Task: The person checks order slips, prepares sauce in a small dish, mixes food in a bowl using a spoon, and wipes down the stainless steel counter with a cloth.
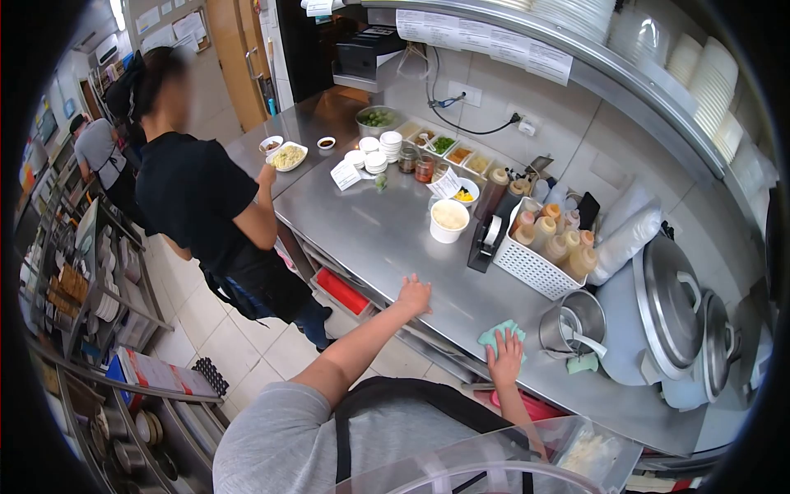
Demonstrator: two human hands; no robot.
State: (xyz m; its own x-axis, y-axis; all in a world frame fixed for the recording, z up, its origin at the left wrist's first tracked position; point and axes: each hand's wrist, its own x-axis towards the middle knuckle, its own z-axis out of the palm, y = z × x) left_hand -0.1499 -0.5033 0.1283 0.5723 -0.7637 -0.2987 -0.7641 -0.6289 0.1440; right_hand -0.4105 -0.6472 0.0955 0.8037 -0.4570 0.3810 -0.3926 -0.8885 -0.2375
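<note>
My left hand [415, 295] rests at the front edge of the steel counter [354, 222], its fingers apart and nothing in it. Farther right, my right hand [505, 359] lies with spread fingers on the lower part of a green cloth [499, 333], near the counter's front edge. Beyond my left hand stands a white tub [448, 221] with pale contents. A small bowl with yellow food [465, 194] sits just behind the tub, with a paper slip [445, 184] beside it. A steel pot with a ladle [570, 321] stands right of the cloth.
White basket of sauce bottles [539, 270], tape dispenser [489, 239] and large lidded pots [671, 305] stand at the right. Stacked lids [376, 161], jars and topping trays line the back. At the left a co-worker [193, 173] touches a food bowl [287, 156]. Overhead runs a shelf.
</note>
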